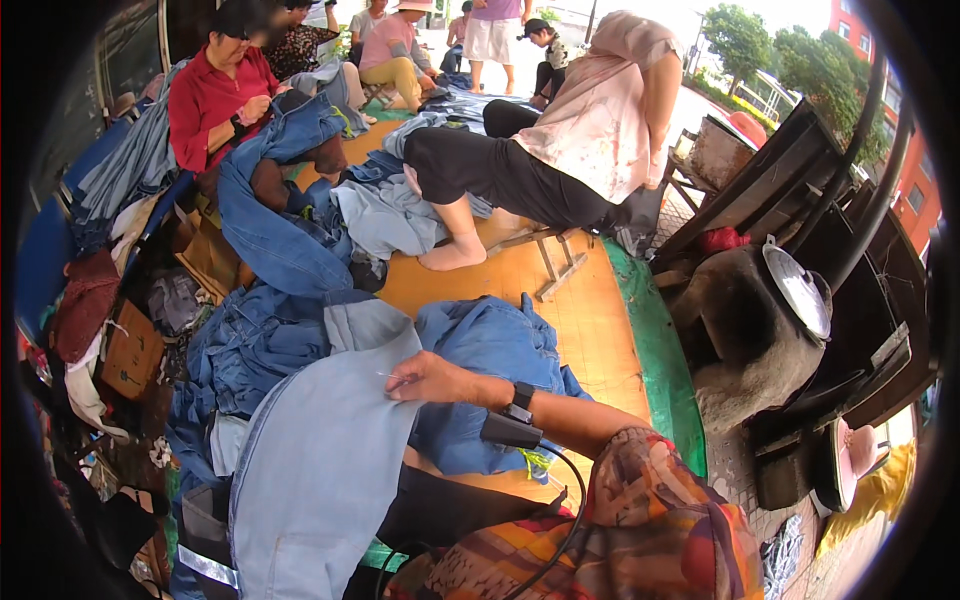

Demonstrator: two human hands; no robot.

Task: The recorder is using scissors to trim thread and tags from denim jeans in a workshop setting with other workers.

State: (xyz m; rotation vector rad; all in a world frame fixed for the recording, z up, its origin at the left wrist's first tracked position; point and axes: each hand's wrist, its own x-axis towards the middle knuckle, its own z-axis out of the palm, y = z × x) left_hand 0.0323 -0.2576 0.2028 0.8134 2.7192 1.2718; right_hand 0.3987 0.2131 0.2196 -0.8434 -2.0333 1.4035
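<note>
Across my lap and up in front of me stretches a light-blue denim trouser leg [310, 450]. My right hand [430, 379] is closed in a pinch at its right edge. A thin, pale tip pokes out between the fingers, too small to name. A dark watch and a small black device with a cable sit on the right wrist. My left hand does not show; the denim may cover it. Just beyond the right hand lies a heap of darker blue jeans [490, 360], and another denim pile [245, 345] rests to the left.
Facing me, a person in red [215, 110] handles jeans; a person in a pale shirt [600, 110] sits at the right, bare foot on the orange mat [600, 330]. A clay stove [745, 330] with a metal lid [797, 290] stands right. Cardboard boxes [132, 350] crowd the left.
</note>
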